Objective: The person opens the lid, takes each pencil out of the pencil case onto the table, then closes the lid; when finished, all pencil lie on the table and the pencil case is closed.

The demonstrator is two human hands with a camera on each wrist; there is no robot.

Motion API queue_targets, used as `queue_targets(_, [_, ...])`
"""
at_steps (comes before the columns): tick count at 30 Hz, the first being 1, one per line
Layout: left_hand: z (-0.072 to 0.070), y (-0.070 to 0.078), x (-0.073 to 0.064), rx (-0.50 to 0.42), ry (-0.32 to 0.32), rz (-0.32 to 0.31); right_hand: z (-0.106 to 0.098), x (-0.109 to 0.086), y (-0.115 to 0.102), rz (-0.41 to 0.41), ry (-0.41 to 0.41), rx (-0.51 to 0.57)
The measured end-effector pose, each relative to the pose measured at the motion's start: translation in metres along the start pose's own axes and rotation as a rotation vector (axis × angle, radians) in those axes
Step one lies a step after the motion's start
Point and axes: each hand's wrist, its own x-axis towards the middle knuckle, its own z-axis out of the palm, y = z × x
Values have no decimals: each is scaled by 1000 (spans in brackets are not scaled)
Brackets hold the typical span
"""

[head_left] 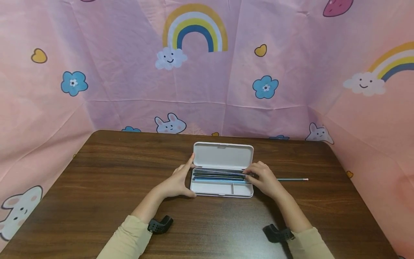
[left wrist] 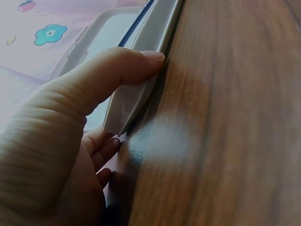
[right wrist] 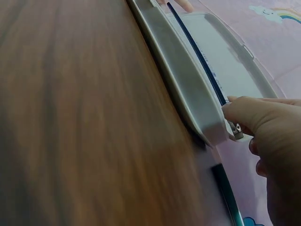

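A white pencil case (head_left: pixel 211 188) lies open, its lid (head_left: pixel 223 155) tipped back. Several dark and blue pencils (head_left: pixel 216 177) lie lengthwise in its rear compartment. My left hand (head_left: pixel 176 182) grips the case's left end, thumb on the front corner and fingers around the back side. At the right end, my right hand (head_left: pixel 263 179) pinches one end of a dark blue pencil (right wrist: pixel 202 59), which slants over the others. In the right wrist view that pencil shows above the case's wall, while the hand partly hides the right end.
A teal pencil (head_left: pixel 292 179) with an eraser lies on the brown wooden table (head_left: pixel 129 162), right of the case. Its other end is behind my right hand. A printed pink cloth (head_left: pixel 207 82) hangs along the table's back and sides.
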Motion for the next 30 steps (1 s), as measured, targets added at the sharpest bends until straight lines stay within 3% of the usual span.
queue_targets(19, [-2,2,0,-5,-6,-5,-39,-32,12,-57,52,-84])
queue_targets(30, [-2,2,-1,-12,0,22,-62,-58,19,-6,77,-138])
